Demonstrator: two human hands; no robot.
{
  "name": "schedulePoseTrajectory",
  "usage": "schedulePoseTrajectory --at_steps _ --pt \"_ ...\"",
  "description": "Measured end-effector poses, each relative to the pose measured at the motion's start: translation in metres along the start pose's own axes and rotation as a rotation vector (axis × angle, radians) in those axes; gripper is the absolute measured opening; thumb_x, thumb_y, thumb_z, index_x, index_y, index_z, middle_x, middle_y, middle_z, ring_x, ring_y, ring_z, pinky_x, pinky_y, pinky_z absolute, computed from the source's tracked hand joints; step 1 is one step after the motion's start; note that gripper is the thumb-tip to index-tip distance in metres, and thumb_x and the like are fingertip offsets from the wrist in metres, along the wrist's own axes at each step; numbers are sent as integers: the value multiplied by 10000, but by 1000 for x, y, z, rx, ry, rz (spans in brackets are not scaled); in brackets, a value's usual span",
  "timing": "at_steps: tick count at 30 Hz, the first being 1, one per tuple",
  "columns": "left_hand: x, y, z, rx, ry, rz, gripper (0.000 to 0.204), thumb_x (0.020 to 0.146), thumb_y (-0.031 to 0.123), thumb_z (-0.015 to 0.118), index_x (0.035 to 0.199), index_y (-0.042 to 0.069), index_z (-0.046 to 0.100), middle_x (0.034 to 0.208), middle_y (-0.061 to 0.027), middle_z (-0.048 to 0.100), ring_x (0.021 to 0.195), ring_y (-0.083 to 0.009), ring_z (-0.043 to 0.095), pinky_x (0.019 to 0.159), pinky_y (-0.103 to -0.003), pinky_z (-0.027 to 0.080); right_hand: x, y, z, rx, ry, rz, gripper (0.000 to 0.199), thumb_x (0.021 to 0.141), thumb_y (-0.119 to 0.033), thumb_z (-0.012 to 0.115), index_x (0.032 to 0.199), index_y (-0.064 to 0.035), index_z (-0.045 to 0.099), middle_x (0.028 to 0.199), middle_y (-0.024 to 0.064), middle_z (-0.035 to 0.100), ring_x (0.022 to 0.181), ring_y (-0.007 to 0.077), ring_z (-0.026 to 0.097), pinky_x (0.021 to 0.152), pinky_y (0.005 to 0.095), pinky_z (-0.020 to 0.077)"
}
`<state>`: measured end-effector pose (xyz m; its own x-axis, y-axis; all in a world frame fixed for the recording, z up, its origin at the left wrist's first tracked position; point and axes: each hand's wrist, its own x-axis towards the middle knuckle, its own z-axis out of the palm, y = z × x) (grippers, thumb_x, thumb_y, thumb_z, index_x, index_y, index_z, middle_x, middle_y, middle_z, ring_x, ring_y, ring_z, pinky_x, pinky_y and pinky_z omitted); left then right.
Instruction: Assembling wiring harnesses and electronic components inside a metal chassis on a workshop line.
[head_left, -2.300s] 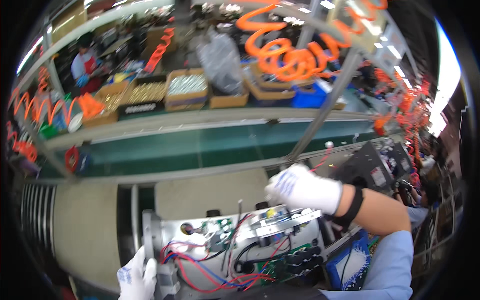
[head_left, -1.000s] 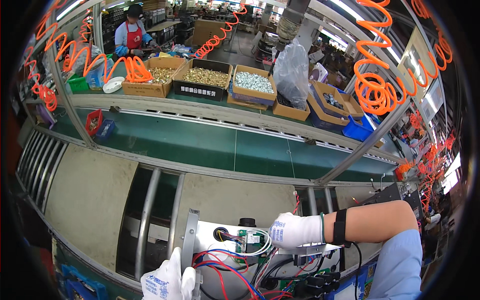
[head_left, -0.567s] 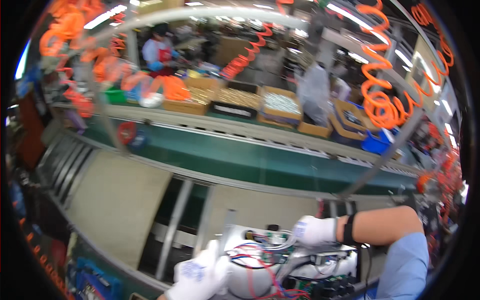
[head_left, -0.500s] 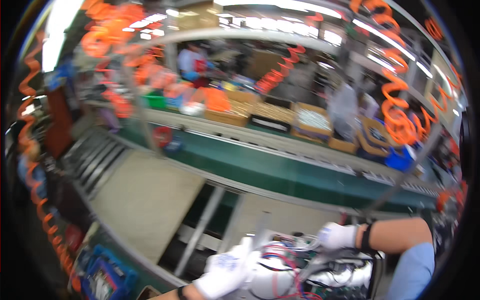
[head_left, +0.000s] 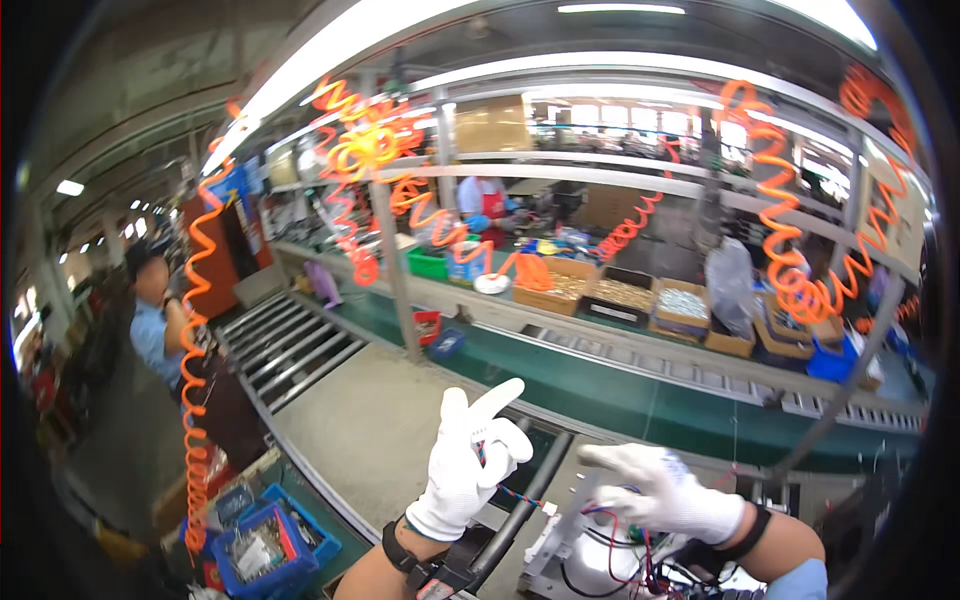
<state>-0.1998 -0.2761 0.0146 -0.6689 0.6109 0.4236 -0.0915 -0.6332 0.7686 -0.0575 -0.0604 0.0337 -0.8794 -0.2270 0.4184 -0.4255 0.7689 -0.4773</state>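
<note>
Both hands wear white knit gloves. My left hand [head_left: 462, 465] is raised left of an open metal unit, its lower fingers curled around a thin twisted red-and-blue cable [head_left: 520, 496] while two other fingers stick out. A small white plug [head_left: 549, 509] ends the cable, beside an upright metal bracket [head_left: 566, 520]. My right hand [head_left: 670, 492] hovers palm down over the unit, fingers stretched and apart, nothing visibly gripped. Below it loose red, blue and black wires [head_left: 645, 560] lie around a shiny rounded white part [head_left: 606, 558]; the unit's right side is partly hidden by my arm.
Blue bins [head_left: 262, 552] with small parts stand at lower left. A green conveyor [head_left: 590, 385] runs across, with cartons of parts [head_left: 684, 306] behind it. Orange coiled hoses [head_left: 203, 300] hang down. A person in a blue shirt [head_left: 152, 335] stands at left beyond rollers [head_left: 290, 345].
The view has swung left and up. My left hand has risen off the unit and now shows the twisted cable. My right hand has come inward toward the metal bracket.
</note>
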Motion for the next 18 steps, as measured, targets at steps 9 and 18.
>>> schedulePoseTrajectory --at_steps 9,18 --pt "6 -39 108 101 -198 -112 612 1023 373 462 1423 -80 359 892 -112 690 640 -105 576 605 -228 468 -75 -37 8 1000 27 717 367 994 -170 563 1303 28 532 929 3 653 781 43 571 682 204 470" --pt "2 -60 141 425 -274 -454 325 988 57 495 1297 -39 527 1124 -176 666 923 -203 691 812 -289 551 -155 -49 -19 1249 501 780 466 929 -97 642 1353 -2 475 1118 5 599 717 18 513 619 179 414"
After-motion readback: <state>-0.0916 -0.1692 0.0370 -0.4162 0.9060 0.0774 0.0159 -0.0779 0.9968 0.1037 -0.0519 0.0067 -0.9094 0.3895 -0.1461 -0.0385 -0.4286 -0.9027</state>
